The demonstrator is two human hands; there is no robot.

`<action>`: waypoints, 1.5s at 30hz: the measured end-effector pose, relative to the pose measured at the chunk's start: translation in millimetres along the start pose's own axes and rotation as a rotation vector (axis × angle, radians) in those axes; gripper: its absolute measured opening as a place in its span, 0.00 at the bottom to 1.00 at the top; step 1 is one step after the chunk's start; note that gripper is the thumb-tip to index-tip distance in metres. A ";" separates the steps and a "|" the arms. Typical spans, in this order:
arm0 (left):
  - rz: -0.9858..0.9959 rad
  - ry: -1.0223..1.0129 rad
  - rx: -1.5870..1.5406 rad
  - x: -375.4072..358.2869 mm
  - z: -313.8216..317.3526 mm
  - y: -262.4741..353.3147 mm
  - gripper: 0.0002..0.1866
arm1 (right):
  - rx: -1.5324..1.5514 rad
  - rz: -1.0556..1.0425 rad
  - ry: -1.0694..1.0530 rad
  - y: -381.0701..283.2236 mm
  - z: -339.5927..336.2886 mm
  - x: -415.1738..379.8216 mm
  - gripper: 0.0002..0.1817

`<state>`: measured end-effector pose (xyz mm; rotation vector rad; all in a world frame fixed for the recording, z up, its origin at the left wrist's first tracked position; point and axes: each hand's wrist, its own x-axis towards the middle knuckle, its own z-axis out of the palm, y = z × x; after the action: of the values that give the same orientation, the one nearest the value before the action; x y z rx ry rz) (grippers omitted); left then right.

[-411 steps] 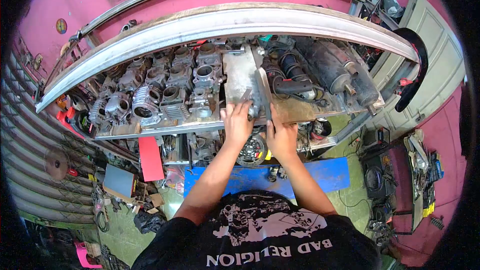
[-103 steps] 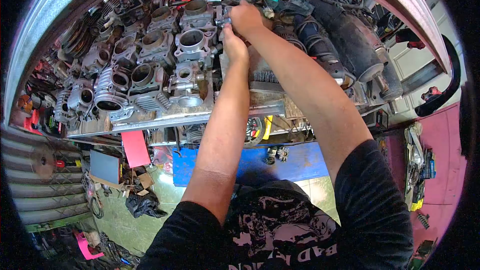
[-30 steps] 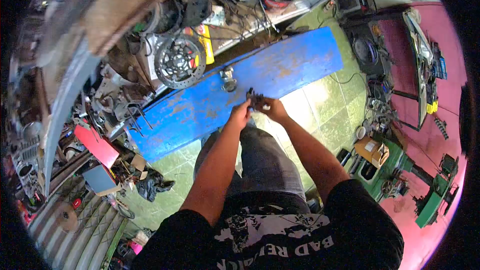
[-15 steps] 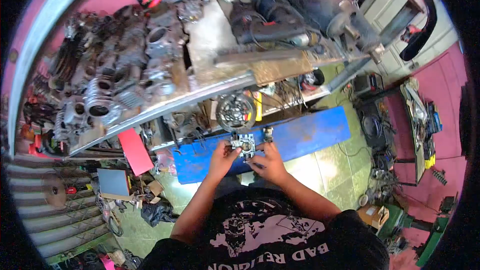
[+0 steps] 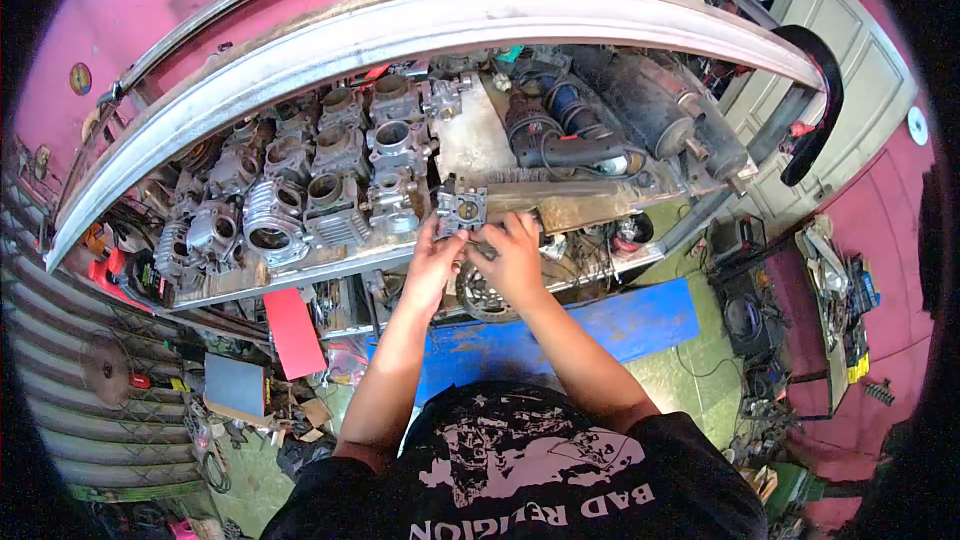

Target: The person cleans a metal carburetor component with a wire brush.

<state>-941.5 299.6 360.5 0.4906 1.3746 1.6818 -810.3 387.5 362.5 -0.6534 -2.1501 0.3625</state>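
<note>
A silver throttle body (image 5: 467,210), a squarish metal block with a round bore, is held up in front of the workbench. My left hand (image 5: 436,262) grips it from the left and below, with the thumb at its lower edge. Close against its lower right side is my right hand (image 5: 513,253), fingers curled and thumb pointing toward the block. Whatever lies inside the right fingers is hidden by the hand. Behind the hands, on the bench, several engine cylinders (image 5: 275,226) stand in rows.
The workbench (image 5: 490,135) also bears a power tool (image 5: 560,148) and a large dark cylinder (image 5: 640,100). A white beam (image 5: 420,22) arches over it. Below are a wheel-like part (image 5: 484,298), a blue bench (image 5: 620,325) and a red panel (image 5: 296,333).
Both hands have risen with the throttle body from above the blue bench to the workbench's front edge. A small metal part seen in the right hand is now out of sight. The view has tilted up.
</note>
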 end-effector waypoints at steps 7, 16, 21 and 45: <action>0.031 0.020 -0.008 10.9 14.2 -2.5 0.26 | 0.132 -0.224 -0.104 23.6 -42.8 32.4 0.25; 0.123 0.187 -0.085 9.4 37.6 -11.1 0.19 | -0.479 0.152 -0.088 113.8 -86.0 34.6 0.25; 0.104 0.188 -0.056 24.3 29.9 -12.6 0.20 | -0.459 0.101 -0.163 112.3 -120.8 19.2 0.20; 0.701 0.366 0.641 33.9 18.7 -12.8 0.23 | -0.413 -0.194 -0.257 2.3 -79.6 48.0 0.25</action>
<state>-940.5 338.0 346.9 1.1781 2.2061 1.8993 -770.9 419.0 440.6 -0.6417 -2.5393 -0.1151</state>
